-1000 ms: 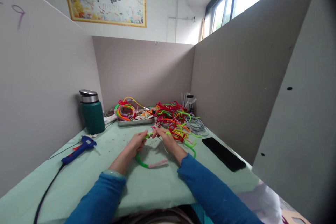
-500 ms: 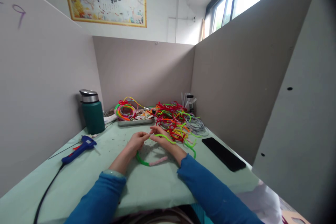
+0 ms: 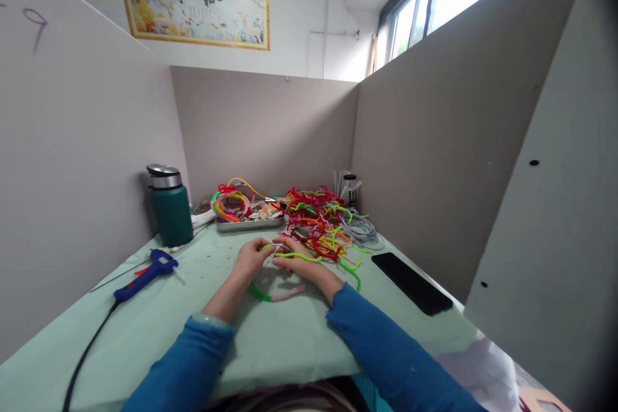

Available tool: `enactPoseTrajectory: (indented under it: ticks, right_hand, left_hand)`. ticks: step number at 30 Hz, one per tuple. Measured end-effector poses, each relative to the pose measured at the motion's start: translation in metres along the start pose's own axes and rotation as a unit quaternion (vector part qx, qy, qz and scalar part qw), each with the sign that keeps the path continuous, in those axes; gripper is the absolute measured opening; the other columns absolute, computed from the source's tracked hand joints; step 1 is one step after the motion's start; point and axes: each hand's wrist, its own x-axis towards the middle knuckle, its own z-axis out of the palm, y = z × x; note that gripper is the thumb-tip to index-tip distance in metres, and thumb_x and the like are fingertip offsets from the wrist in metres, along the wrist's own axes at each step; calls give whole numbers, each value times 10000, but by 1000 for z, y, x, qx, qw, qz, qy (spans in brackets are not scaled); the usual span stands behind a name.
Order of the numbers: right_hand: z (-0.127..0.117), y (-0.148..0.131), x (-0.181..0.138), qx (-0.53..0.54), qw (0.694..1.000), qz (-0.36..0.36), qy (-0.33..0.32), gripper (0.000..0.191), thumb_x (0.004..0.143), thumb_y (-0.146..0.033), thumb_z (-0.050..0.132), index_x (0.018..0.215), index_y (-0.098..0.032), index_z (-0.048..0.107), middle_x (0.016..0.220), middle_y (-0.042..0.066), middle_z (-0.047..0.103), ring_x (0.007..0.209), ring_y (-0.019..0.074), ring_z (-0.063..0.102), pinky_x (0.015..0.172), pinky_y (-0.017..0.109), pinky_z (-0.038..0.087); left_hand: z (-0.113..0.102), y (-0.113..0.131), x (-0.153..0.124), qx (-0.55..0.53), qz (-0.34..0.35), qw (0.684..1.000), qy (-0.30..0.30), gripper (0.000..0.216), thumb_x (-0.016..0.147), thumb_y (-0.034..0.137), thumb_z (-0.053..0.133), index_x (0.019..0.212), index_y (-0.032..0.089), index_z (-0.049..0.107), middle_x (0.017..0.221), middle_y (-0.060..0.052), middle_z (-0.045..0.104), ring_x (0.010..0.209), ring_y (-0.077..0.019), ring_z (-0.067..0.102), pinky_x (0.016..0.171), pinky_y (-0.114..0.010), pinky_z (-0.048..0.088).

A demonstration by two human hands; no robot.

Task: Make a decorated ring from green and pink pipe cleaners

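Observation:
Close together over the middle of the table, my two hands pinch fuzzy pipe cleaners. My left hand (image 3: pixel 251 261) is closed, with a bit of yellow-green showing at its fingertips. My right hand (image 3: pixel 302 262) is closed facing it, and a yellow-green pipe cleaner (image 3: pixel 302 257) runs across its fingers. A thin whitish strand seems to pass between the fingertips, too small to make out. Below the hands curves a green and pink pipe cleaner (image 3: pixel 263 296), its upper end hidden behind my left hand.
A tangled heap of coloured pipe cleaners (image 3: pixel 316 219) lies beyond my right hand, beside grey coiled cord (image 3: pixel 360 232). A metal tray (image 3: pixel 236 226) holds coils and small pieces. Left are a blue glue gun (image 3: pixel 147 275) and green bottle (image 3: pixel 171 215); right, a black phone (image 3: pixel 410 283).
The yellow-green pipe cleaner has shifted left and lies lower and flatter across my right hand. Its bit now shows at my left fingertips. The green and pink curve has risen slightly.

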Motion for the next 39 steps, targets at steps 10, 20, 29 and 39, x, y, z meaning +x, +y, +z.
enactPoseTrajectory:
  ticks: [10, 20, 29, 39]
  right_hand:
    - [-3, 21, 10, -156, 973, -165, 25, 558, 695, -119, 542, 1233, -250, 476, 1183, 60, 474, 963, 182, 497, 871, 356, 421]
    - [-5, 24, 17, -203, 955, -195, 95, 394, 770, -246, 581, 1159, -220, 529, 1107, 74, 498, 880, 175, 512, 845, 355, 419]
    - [-8, 26, 23, -83, 971, -132, 180, 297, 854, -424, 467, 989, -205, 613, 995, 65, 577, 893, 172, 534, 765, 293, 422]
    - [-17, 35, 26, 262, 943, 198, -62, 371, 796, -494, 550, 872, -137, 617, 668, 47, 625, 494, 101, 507, 441, 202, 351]
  left_hand:
    - [-4, 7, -4, 155, 3, 985, 72, 191, 689, 369, 585, 716, 191, 645, 582, 8, 567, 591, -138, 493, 556, -226, 296]
    - [-4, 8, -4, 164, 6, 984, 73, 107, 676, 284, 582, 713, 198, 635, 604, -1, 583, 600, -143, 495, 578, -226, 303]
    - [-5, 5, -2, 98, -2, 992, 80, 220, 673, 375, 576, 738, 183, 663, 584, 6, 600, 585, -141, 513, 564, -227, 331]
    - [-6, 21, -5, -107, -38, 993, 33, 413, 588, 441, 657, 853, 126, 674, 637, -23, 640, 449, -74, 406, 445, -219, 282]
